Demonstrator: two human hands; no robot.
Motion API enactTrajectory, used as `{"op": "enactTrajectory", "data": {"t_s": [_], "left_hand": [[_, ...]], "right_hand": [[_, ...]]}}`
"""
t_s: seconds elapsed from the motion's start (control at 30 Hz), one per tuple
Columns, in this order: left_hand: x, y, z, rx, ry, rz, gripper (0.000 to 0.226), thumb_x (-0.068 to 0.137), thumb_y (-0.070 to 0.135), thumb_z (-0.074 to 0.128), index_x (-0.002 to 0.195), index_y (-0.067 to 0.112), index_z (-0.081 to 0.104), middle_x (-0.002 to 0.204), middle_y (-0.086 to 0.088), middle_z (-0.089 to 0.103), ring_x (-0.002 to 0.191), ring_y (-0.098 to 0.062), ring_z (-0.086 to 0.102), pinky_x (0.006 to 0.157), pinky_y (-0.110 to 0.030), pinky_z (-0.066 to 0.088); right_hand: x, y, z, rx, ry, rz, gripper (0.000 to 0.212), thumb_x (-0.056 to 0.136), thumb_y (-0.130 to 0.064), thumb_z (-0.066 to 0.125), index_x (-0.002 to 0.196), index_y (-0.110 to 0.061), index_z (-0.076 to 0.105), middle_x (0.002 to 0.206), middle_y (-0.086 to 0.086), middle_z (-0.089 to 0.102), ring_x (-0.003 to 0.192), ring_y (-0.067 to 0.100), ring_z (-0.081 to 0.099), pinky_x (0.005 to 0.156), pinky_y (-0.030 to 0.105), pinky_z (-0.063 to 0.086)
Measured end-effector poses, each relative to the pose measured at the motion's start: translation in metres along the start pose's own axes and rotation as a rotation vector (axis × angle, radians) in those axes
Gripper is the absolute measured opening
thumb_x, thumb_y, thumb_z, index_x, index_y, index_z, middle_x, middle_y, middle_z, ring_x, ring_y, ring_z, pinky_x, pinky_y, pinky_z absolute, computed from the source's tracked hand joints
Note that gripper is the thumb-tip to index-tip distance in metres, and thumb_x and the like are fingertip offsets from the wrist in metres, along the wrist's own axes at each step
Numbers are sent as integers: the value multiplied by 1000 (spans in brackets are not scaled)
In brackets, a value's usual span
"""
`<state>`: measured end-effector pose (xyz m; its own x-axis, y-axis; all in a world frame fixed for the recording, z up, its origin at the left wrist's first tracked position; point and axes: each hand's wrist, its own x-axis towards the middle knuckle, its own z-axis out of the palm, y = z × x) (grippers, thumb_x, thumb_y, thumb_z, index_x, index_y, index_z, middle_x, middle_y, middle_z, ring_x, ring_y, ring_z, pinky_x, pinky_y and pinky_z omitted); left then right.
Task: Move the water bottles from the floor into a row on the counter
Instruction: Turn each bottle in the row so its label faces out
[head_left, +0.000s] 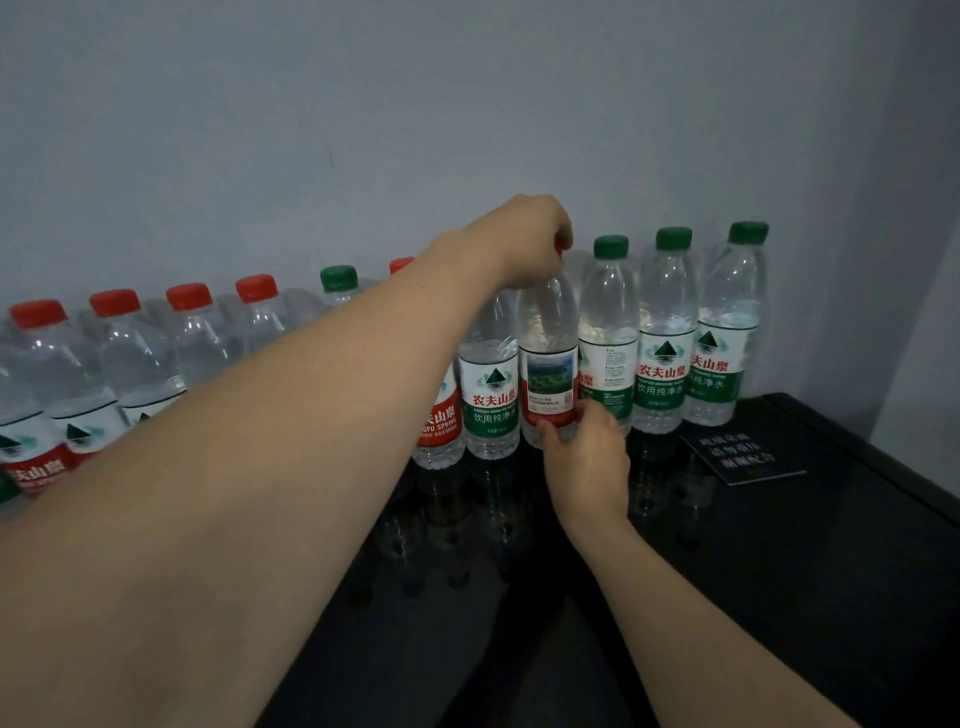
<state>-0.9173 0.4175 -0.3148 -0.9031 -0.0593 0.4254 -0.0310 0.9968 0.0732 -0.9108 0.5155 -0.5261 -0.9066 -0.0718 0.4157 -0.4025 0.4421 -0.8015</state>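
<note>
Upright red-capped bottle held at both ends, within the row on the bench.
Left hand fingers grip its cap; right hand fingers pinch its base.

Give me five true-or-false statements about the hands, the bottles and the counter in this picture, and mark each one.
1. The left hand grips the top of a red-labelled bottle. True.
2. The right hand rests flat on the counter, away from every bottle. False: its fingers hold the base of that same bottle.
3. The three bottles at the right end of the row have green caps. True.
4. The bottles at the left end of the row have green caps. False: their caps are red.
5. A dark card with printed text lies on the counter in front of the right-end bottles. True.
</note>
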Motion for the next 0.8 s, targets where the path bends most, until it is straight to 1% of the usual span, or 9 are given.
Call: {"op": "enactTrajectory", "data": {"t_s": [0.1, 0.17, 0.3, 0.37, 0.47, 0.57, 0.7, 0.8], "left_hand": [[3, -1, -2, -8, -15, 1, 34, 89, 13, 57, 121, 16, 65, 121, -6, 64, 108, -20, 59, 88, -25, 44], [4, -3, -3, -9, -15, -4, 31, 89, 16, 59, 119, 16, 66, 119, -5, 65, 105, -20, 59, 85, -23, 43], [6, -3, -4, -27, -7, -26, 28, 88, 23, 64, 116, 18, 66, 118, -4, 64, 103, -21, 60, 90, -30, 48], [6, -2, -4, -33, -3, -26, 29, 88, 24, 65, 116, 18, 66, 117, -4, 64, 102, -20, 60, 88, -29, 48], [4, -2, -2, -47, -10, -25, 29, 88, 20, 57, 115, 18, 67, 117, -5, 65, 104, -20, 60, 84, -25, 45], [4, -1, -2, -53, -34, -38, 31, 86, 15, 52, 113, 17, 67, 116, -5, 66, 103, -21, 60, 86, -27, 47], [6, -2, -6, -43, -59, -45, 26, 88, 18, 55, 112, 20, 67, 115, -3, 66, 101, -20, 61, 92, -35, 50], [7, -4, -10, -39, -63, -40, 23, 89, 22, 59, 110, 20, 68, 110, -1, 67, 96, -19, 62, 89, -34, 51]], "right_hand": [[3, 0, 1, -7, -13, 58, 35, 87, -34, 68, 111, -11, 56, 110, 6, 62, 101, 26, 60, 78, 32, 44], [5, -1, 1, -8, -14, 67, 34, 87, -34, 68, 109, -11, 56, 109, 6, 63, 100, 27, 60, 77, 32, 45], [7, -2, 1, -22, -21, 67, 33, 87, -35, 68, 106, -10, 57, 105, 7, 64, 98, 28, 61, 78, 35, 47], [6, -3, 1, -15, -28, 71, 35, 87, -37, 68, 106, -10, 56, 105, 7, 63, 97, 27, 62, 79, 36, 49], [5, -1, 2, 1, -27, 85, 40, 84, -38, 71, 106, -9, 54, 104, 7, 61, 96, 26, 61, 77, 35, 48], [6, 0, 3, 23, -8, 85, 41, 82, -38, 74, 103, -10, 53, 103, 6, 58, 95, 24, 59, 75, 32, 44], [8, 1, 3, 23, 0, 80, 39, 83, -37, 73, 102, -10, 54, 102, 6, 57, 93, 24, 59, 73, 31, 43], [8, 0, 4, 13, -1, 71, 39, 84, -37, 71, 104, -8, 55, 103, 8, 59, 93, 26, 60, 73, 31, 44]]}}
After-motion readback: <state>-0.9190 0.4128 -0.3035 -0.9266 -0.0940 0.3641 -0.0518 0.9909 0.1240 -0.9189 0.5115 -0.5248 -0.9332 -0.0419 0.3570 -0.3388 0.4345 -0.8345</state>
